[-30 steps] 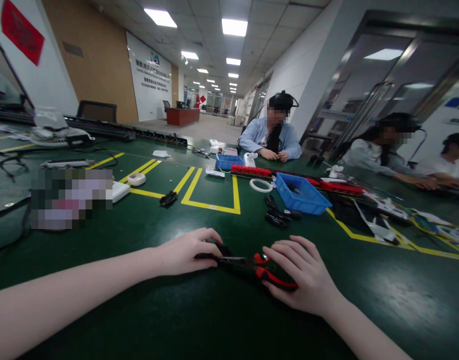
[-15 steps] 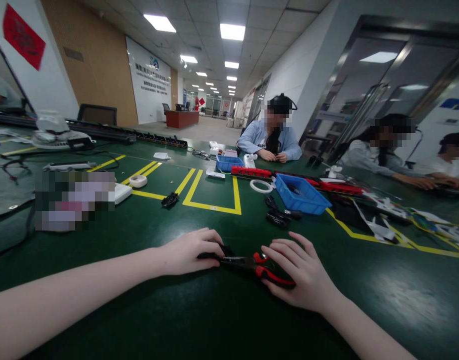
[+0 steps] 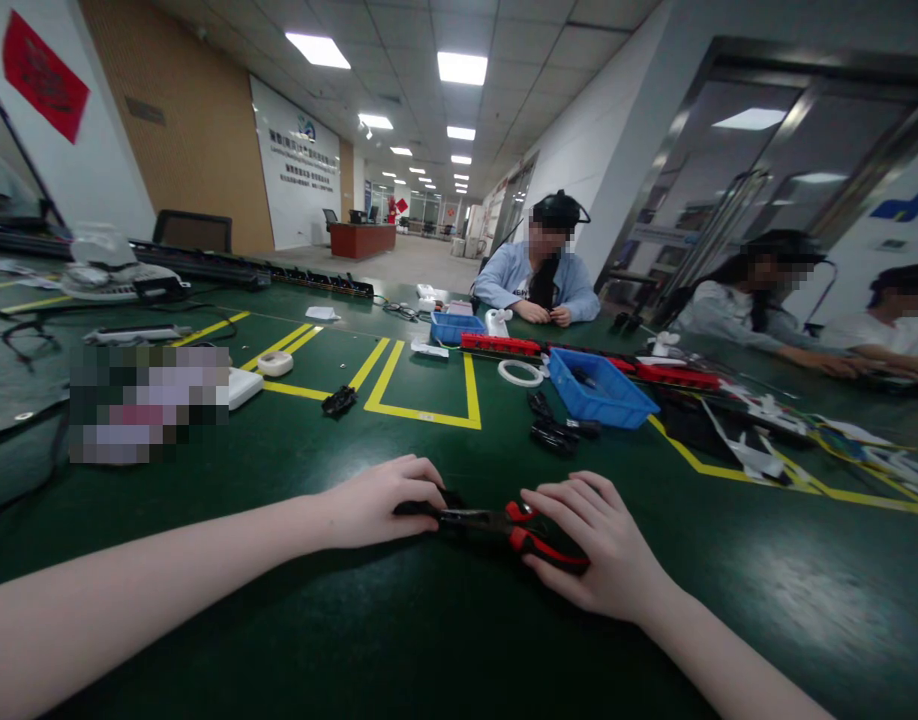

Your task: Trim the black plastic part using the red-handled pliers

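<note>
Left hand (image 3: 376, 505) pinning small black part (image 3: 418, 508) flat against green counter (image 3: 429, 640), fingers curled over it. Right hand (image 3: 598, 545) closing around red-handled pliers (image 3: 515, 525), nose pointing at part, just beside left fingertips. Risk: nose slipping off part and nipping left fingers, since both are crowding together; part skidding under light pressure.

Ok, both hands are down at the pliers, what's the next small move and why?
Probably close the right hand around the red handles of the pliers. That hand lies over the handles, while the left hand pins a small black part at the pliers' nose on the green table.
</note>
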`<action>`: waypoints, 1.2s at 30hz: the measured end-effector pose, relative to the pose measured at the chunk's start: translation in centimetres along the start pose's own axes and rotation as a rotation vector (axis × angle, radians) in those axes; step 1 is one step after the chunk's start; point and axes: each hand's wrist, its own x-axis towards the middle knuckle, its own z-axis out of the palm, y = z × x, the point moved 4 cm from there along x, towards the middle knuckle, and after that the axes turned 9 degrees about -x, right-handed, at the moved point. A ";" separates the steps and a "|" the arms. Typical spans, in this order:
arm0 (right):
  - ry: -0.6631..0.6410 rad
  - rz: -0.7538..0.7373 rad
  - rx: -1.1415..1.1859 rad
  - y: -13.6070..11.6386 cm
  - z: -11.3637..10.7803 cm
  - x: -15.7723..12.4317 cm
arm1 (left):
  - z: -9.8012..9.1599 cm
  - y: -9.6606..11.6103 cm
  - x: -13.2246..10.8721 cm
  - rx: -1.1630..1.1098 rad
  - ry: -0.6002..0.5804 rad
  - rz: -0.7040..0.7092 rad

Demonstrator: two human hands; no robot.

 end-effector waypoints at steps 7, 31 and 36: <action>0.012 0.003 -0.015 -0.3 -0.2 0.3 | 0.0 0.0 0.0 -0.034 -0.009 -0.040; -0.043 0.061 0.107 -0.5 0.1 0.3 | 0.0 0.1 0.2 -0.030 -0.014 -0.015; -0.024 0.002 0.022 -0.3 -0.3 0.4 | 0.0 0.3 0.2 -0.026 -0.021 -0.016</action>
